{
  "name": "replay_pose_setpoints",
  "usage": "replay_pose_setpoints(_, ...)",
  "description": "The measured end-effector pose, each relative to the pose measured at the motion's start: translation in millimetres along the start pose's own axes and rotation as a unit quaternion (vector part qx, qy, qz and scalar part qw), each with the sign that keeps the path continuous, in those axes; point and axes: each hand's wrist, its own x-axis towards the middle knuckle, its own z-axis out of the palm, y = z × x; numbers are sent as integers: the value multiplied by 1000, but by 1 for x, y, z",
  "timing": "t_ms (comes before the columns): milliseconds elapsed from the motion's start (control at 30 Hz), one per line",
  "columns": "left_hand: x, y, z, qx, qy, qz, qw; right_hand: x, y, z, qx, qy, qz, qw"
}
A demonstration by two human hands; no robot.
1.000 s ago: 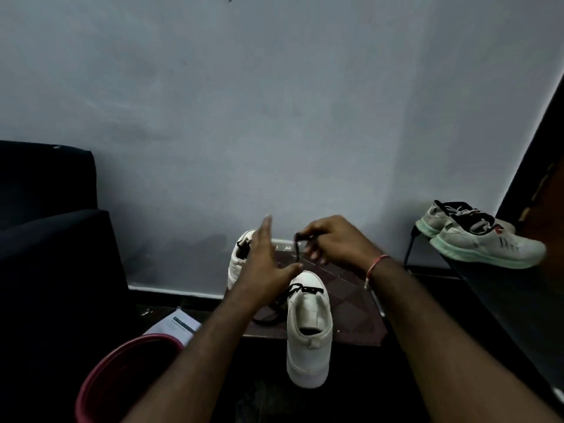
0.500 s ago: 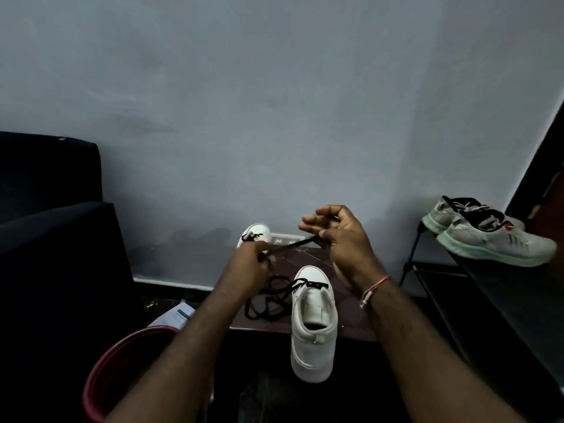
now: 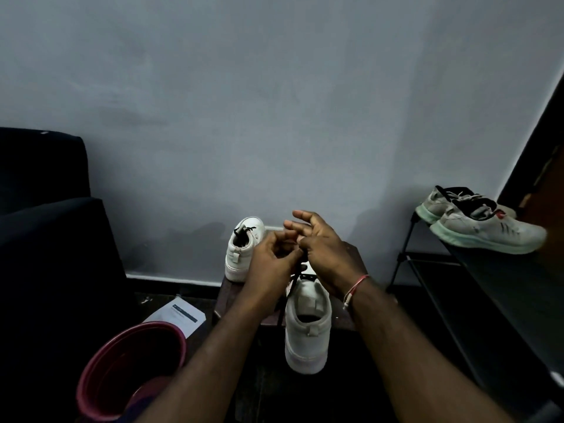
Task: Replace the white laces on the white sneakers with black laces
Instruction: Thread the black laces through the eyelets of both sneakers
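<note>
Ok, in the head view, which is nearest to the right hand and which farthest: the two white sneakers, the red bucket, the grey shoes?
1. The near white sneaker, just below the right hand.
2. The far white sneaker, back left.
3. The grey shoes, right, on the rack, and the red bucket, lower left: too close to call.

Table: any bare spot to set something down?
Free: table strip right of the near sneaker; rack top before the grey sneakers. Crowded: table centre under left hand and right hand holding the black lace; far sneaker back-left.
</note>
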Motion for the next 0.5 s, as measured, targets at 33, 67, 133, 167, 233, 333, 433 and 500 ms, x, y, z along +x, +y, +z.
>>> replay_pose_setpoints(33, 2, -2, 0, 8, 3, -3, 1000, -2, 0, -1, -14, -5, 2, 1000)
replay_pose_setpoints(67, 4, -6, -2, 34, 9, -1, 999, -6, -1, -3, -41, -4, 1, 999)
replay_pose_setpoints(133, 9, -12, -3, 126, 28, 14, 991, -14, -1, -9, -135, 41, -14, 990)
replay_pose_setpoints(167, 11, -16, -3, 179, 36, 22, 983, -17, 3, -14, -180, 77, -23, 980)
replay_pose_setpoints(233, 12, -23, -2, 278, 43, 33, 959, -24, 16, -22, -273, 146, -31, 950)
replay_pose_setpoints(333, 9, -38, 1, 374, 21, 23, 927, -35, 50, -22, -389, 141, 36, 910)
replay_pose_setpoints(433, 3, -50, 4, 432, 8, 1, 902, -32, 83, -25, -386, 152, 59, 908)
replay_pose_setpoints(500, 1, -57, 7, 450, 1, -1, 893, -30, 93, -31, -336, 200, 24, 920)
